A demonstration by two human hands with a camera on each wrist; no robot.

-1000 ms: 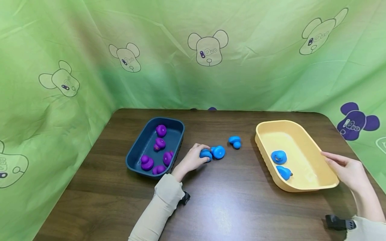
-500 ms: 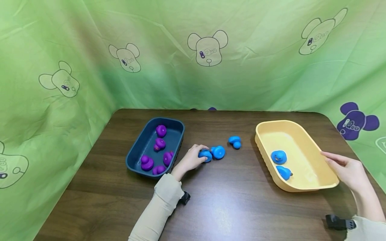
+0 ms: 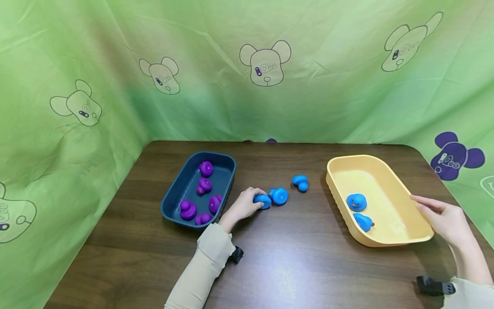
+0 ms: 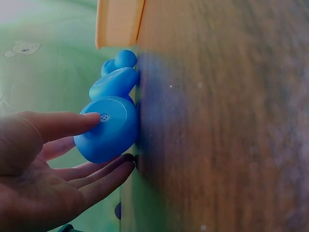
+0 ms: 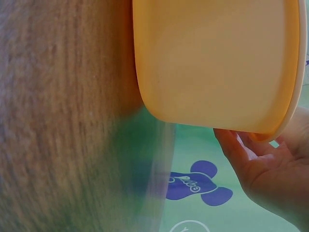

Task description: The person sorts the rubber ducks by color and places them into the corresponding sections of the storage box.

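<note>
Cream cloth sleeves (image 3: 198,270): nearest the viewer, a small black device (image 3: 236,254) at the left wrist.
Right hand (image 3: 447,221): thumb and fingers pinch the outer long rim of a pale-yellow, round-cornered plastic tray (image 3: 386,193), presumably to steady it; the exact contact is partly hidden.
Left hand (image 3: 244,205): pinches a bright-blue, rubber-looking toy duck (image 3: 262,201), thumb pressed on its flat round base and fingers reaching behind; the flat base probably gives the thumb its firmest purchase.
Duck in hand: tipped sideways, low at the brown wood-grain tabletop (image 3: 289,266), between the trays; whether its weight is borne there I cannot tell.
Inside pale-yellow tray: two blue ducks (image 3: 356,202) near the left wall.
Navy plastic tray (image 3: 194,171): left of the held duck, containing five purple ducks (image 3: 204,186), its raised sides likely stopping them rolling.
Loose blue ducks: one (image 3: 279,196) just beside the held duck, toppled with base showing, probably stable on its rounded side; another (image 3: 300,183) farther right.
Green printed curtain (image 3: 308,107): behind everything.
</note>
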